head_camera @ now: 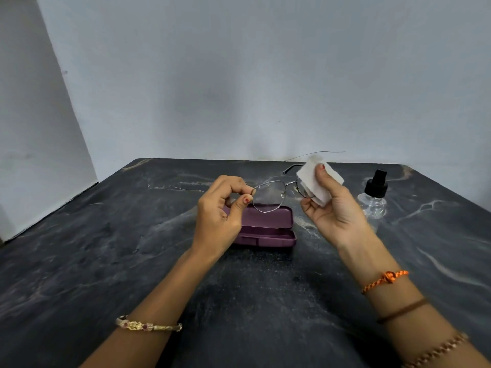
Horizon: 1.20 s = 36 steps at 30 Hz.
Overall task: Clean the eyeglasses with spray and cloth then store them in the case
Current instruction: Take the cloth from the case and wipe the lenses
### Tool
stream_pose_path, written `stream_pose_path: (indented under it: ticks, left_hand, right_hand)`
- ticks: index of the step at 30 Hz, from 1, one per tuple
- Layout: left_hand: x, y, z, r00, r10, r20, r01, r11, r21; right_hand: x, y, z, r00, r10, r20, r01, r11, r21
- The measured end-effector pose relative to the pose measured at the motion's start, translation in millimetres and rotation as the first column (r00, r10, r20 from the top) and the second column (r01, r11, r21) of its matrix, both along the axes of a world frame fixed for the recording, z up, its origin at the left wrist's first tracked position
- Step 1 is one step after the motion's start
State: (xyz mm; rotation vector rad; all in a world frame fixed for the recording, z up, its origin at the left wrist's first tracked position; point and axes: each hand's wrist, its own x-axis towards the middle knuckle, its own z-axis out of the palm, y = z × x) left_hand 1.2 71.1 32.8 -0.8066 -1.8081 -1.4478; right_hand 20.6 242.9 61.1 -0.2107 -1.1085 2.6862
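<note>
White cloth in right hand wraps eyeglasses lens.

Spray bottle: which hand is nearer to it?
Right. The right hand, wiping the eyeglasses with the cloth, is just left of the spray bottle; the left hand is farther left.

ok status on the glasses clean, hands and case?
Left hand pinches eyeglasses at the frame end. Right hand presses white cloth on the other lens. Purple case open below; spray bottle standing clear, right.
</note>
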Motion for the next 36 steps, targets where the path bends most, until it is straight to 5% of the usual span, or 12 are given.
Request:
stream_pose_path:
  ticks: [8,15,18,26,36]
  left_hand:
    - [0,0,-1,1.0,0.025,-0.001,-0.025,0.999,0.026]
    - [-10,-15,8,0.997,0.043,0.064,-0.054,0.98,0.193]
    - [-10,-13,8,0.998,0.024,0.065,-0.035,0.984,0.173]
    - [1,-2,3,1.0,-0.02,-0.008,0.021,0.999,0.041]
    - [0,0,-1,0.999,-0.006,0.033,0.005,1.0,0.031]
  right_hand:
    - [0,0,-4,0.995,0.042,-0.089,-0.021,0.974,0.224]
    - [4,4,-1,0.991,0.13,-0.042,-0.077,0.785,0.615]
    - [2,10,2,0.995,0.098,-0.03,-0.063,0.818,0.572]
    - [-2,4,-3,0.999,0.021,-0.024,-0.018,0.991,0.136]
    - [-3,4,-5,0.993,0.082,-0.088,-0.057,0.965,0.256]
